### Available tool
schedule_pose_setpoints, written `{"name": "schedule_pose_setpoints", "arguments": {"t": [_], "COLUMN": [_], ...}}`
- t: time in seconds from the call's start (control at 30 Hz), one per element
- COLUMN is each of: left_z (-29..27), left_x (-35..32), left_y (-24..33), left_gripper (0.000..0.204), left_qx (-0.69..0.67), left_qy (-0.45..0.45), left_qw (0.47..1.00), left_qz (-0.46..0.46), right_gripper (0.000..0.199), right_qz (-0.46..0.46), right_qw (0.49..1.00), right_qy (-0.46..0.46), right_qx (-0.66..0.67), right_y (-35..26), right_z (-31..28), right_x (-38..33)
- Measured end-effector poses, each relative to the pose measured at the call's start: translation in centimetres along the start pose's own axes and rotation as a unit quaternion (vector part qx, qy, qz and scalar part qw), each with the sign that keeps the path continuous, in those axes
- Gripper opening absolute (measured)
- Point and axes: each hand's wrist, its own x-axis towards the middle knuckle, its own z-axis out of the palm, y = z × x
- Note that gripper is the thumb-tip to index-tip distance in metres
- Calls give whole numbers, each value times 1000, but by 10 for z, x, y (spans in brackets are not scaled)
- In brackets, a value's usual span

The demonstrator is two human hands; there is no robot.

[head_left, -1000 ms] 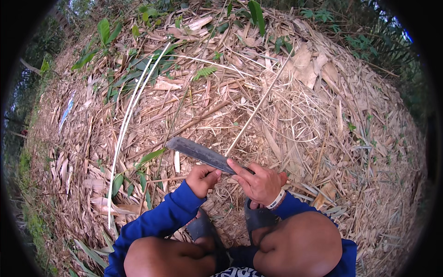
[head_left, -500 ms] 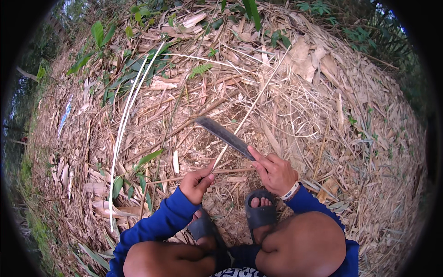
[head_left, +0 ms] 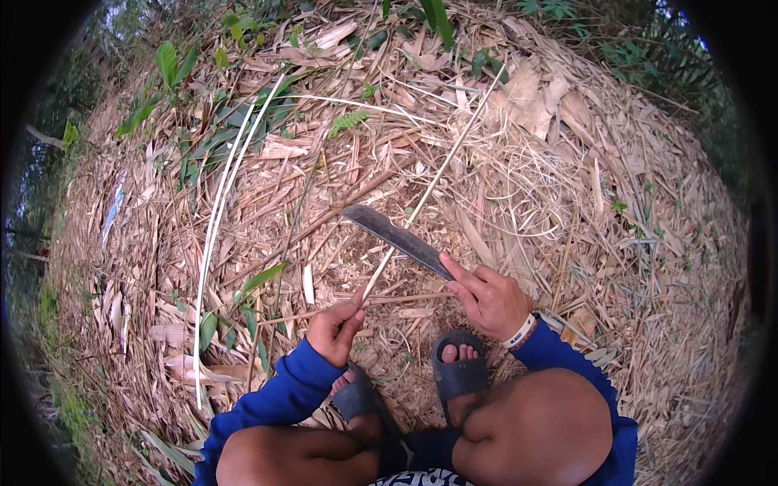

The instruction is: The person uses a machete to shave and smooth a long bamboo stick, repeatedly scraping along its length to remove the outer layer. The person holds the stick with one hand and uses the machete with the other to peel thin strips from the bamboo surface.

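- Head view: the right hand [head_left: 490, 298] is wrapped tight around the handle of a big knife [head_left: 397, 236]. Its dark, flat blade points up and to the left.
- The left hand [head_left: 336, 328] pinches the near end of a thin pale bamboo strip [head_left: 433, 182], which runs up to the right under the blade.
- Dry leaves [head_left: 567, 202] cover the ground all around. Two feet in dark sandals [head_left: 458, 377] sit just below the hands.

Dark flat machete blade [head_left: 397, 236], tip toward 10 o'clock, crossing thin pale bamboo strip [head_left: 433, 182] running toward 1 o'clock over dry litter.
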Motion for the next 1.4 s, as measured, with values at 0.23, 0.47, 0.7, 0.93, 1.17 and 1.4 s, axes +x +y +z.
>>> {"name": "schedule_pose_setpoints", "arguments": {"t": [0.23, 0.47, 0.7, 0.93, 1.17, 1.4], "left_z": [0, -4, -8, -6, -22, -30], "left_x": [-5, -10, -19, -31, -45, -64], "left_y": [-5, -8, -24, -25, -33, -45], "left_gripper": [39, 42, 43, 42, 40, 37], "left_qx": [66, 47, 108, 124, 188, 131], "left_qy": [19, 35, 48, 30, 46, 55], "left_qw": [996, 995, 985, 984, 974, 984], "left_qz": [59, 75, 124, 122, 120, 104], "right_gripper": [49, 45, 43, 42, 43, 42], "right_qz": [73, -15, 2, 91, 107, 43], "right_qw": [997, 1000, 1000, 995, 992, 997], "right_qy": [-6, 2, -13, 40, 73, 18], "right_qx": [-8, 6, -18, -23, 0, -61], "right_y": [22, 0, 15, 81, 89, 69], "right_z": [-10, -9, -15, -26, -49, -46], "right_x": [11, -5, -3, 14, 21, 12]}}
